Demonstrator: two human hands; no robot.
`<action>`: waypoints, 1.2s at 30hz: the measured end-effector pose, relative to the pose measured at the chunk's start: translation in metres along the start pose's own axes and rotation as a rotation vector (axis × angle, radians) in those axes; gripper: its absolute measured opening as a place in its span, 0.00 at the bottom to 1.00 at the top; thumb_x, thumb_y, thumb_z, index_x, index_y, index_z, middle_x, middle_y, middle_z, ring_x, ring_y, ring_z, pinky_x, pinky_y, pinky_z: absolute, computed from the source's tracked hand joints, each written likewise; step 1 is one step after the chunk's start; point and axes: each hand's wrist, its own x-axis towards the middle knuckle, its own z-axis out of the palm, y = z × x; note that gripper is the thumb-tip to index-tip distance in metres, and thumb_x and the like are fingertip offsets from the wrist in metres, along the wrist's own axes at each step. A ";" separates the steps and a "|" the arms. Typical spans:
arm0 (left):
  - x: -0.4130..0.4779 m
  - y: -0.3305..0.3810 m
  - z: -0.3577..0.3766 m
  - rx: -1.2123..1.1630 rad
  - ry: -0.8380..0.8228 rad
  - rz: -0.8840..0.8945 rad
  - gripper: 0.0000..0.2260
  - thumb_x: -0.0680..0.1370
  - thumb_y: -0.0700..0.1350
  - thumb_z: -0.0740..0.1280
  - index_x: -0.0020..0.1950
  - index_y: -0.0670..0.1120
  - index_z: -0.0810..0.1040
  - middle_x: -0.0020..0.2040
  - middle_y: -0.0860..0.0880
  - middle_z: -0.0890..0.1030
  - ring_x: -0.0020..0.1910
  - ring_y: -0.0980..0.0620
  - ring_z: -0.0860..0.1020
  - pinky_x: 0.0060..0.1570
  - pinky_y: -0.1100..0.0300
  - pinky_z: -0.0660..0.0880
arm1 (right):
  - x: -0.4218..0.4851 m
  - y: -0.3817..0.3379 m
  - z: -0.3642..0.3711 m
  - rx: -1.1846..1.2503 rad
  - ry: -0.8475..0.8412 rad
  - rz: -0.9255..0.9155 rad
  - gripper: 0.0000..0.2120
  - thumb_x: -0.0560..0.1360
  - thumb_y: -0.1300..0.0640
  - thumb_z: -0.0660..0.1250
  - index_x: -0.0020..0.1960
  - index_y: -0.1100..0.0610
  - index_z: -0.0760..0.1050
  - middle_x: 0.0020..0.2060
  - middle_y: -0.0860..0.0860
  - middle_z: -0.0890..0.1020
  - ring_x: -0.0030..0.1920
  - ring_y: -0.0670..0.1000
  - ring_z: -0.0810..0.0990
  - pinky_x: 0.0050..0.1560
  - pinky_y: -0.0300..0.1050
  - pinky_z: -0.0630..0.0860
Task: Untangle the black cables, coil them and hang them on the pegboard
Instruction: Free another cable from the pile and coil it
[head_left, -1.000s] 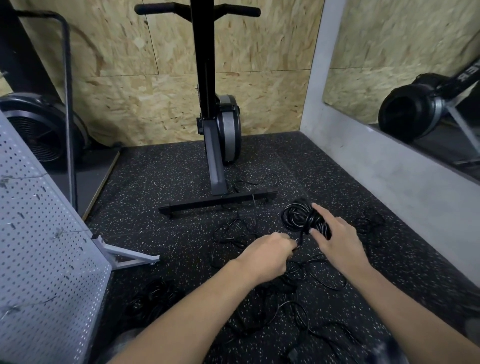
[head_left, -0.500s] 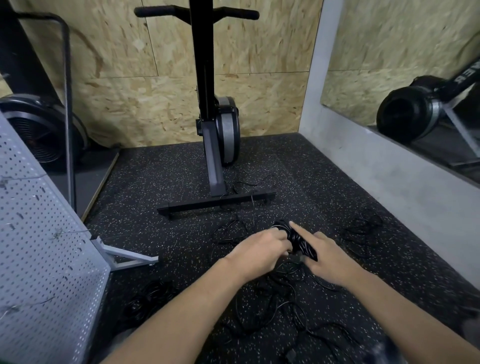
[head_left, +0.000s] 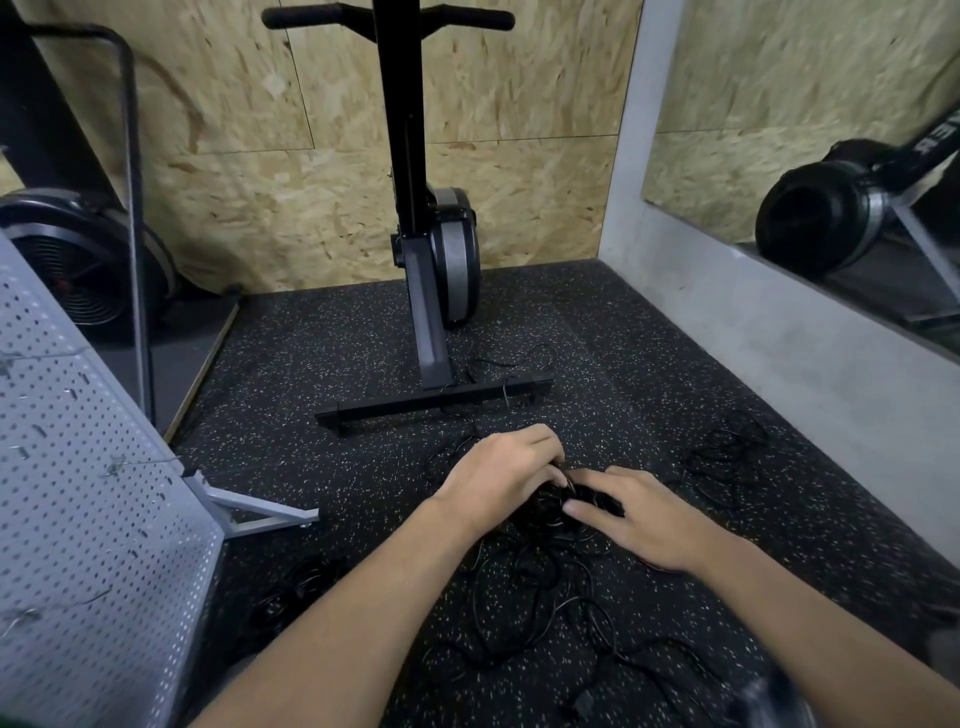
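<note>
My left hand (head_left: 501, 480) is curled over the black cable bundle (head_left: 548, 506), fingertips dug down into it, so its grip is hidden under my knuckles. My right hand (head_left: 641, 519) lies against the bundle's right side, forefinger stretched along the top and thumb below, pinching strands between them. The bundle sits low over the speckled rubber floor (head_left: 322, 338), mid-scene, just near of the rowing machine's foot bar (head_left: 431, 404).

Loose cables (head_left: 540, 603) trail from the bundle toward me in overlapping loops; I cannot tell how many cords there are. A plug (head_left: 584, 701) lies on the near floor. A second tangle (head_left: 727, 460) sits well apart to the right by the grey wall base, and a dark coil (head_left: 298, 587) lies near left, beside the pegboard (head_left: 78, 493). The pegboard leans at the left on a white foot, cut off by the frame, with a few small hooks on it.

The upright rowing machine (head_left: 439, 260) stands against the chipboard wall (head_left: 530, 182); a thin cord runs over its foot bar. A fan wheel (head_left: 78, 260) is far left, half behind a bent steel tube. The mirror (head_left: 779, 78) on the right shows white letters at its edge, cut off and unreadable.
</note>
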 end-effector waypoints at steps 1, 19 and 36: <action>0.000 0.001 0.001 -0.001 -0.009 0.000 0.08 0.81 0.47 0.69 0.54 0.42 0.80 0.54 0.49 0.80 0.45 0.45 0.81 0.42 0.45 0.80 | 0.000 -0.002 0.001 -0.022 0.008 0.008 0.31 0.76 0.23 0.52 0.73 0.35 0.68 0.50 0.42 0.76 0.53 0.45 0.77 0.60 0.50 0.76; -0.008 -0.036 -0.060 -0.292 -0.395 -0.461 0.09 0.79 0.40 0.74 0.55 0.52 0.87 0.39 0.53 0.86 0.40 0.58 0.85 0.49 0.61 0.81 | -0.010 -0.023 -0.019 0.168 -0.142 -0.013 0.20 0.80 0.41 0.69 0.71 0.41 0.72 0.45 0.46 0.85 0.24 0.43 0.68 0.28 0.36 0.64; -0.016 -0.034 0.004 -0.616 -0.279 -0.536 0.09 0.84 0.39 0.67 0.48 0.37 0.83 0.44 0.45 0.85 0.46 0.46 0.83 0.60 0.48 0.79 | -0.011 -0.037 -0.038 0.942 0.132 0.005 0.21 0.78 0.58 0.69 0.70 0.50 0.75 0.57 0.57 0.86 0.59 0.58 0.85 0.62 0.57 0.79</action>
